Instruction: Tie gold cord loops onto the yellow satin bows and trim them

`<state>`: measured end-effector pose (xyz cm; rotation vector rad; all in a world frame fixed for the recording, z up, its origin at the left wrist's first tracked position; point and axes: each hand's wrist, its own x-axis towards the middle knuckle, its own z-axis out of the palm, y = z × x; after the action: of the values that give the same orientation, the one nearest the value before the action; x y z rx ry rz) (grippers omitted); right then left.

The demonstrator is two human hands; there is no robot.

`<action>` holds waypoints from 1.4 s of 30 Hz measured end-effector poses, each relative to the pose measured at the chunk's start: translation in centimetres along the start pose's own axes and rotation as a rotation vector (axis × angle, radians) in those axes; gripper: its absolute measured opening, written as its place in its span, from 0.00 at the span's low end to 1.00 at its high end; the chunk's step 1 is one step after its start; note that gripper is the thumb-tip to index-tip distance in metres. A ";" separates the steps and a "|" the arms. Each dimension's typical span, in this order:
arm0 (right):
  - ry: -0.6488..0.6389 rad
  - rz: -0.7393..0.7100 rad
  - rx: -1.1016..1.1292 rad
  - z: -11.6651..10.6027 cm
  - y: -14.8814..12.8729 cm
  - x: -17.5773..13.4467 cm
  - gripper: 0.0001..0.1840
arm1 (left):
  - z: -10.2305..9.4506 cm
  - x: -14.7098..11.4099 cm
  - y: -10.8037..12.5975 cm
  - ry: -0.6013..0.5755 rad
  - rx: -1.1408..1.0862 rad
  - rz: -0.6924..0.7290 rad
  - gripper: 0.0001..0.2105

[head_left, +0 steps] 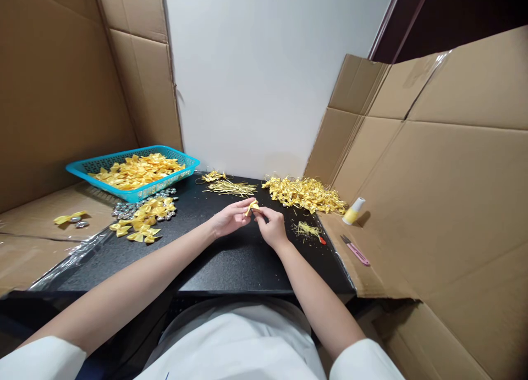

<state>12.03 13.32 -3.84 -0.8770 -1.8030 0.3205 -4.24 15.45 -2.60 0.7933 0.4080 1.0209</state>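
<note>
Over the middle of the black table, a yellow ribbon bow is held between both hands. My left hand pinches it from the left, palm partly turned up. From the right, the thumb and fingers of my right hand close on the same bow. A small dark bit shows under the bow at the fingertips; I cannot make out what it is. Just beyond the hands lies a bundle of thin gold ties. Loose yellow bows and silvery beads lie on the left.
A blue basket full of yellow bows stands at the back left. A heap of bows with gold ties lies at the back right, near thread clippings. On cardboard at right are a thread spool and pink snips. Cardboard walls flank the table.
</note>
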 end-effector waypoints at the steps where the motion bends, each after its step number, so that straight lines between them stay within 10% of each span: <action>1: -0.003 0.004 0.000 0.0 0.0 0.0 0.12 | 0.0 0.0 0.0 0.000 0.002 0.001 0.15; 42: 0.024 -0.017 0.041 0.0 0.0 0.1 0.11 | -0.1 0.1 -0.6 0.010 0.044 -0.025 0.17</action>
<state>12.03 13.38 -3.80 -0.8332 -1.7748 0.3330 -3.91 15.39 -3.08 0.8210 0.4488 0.9960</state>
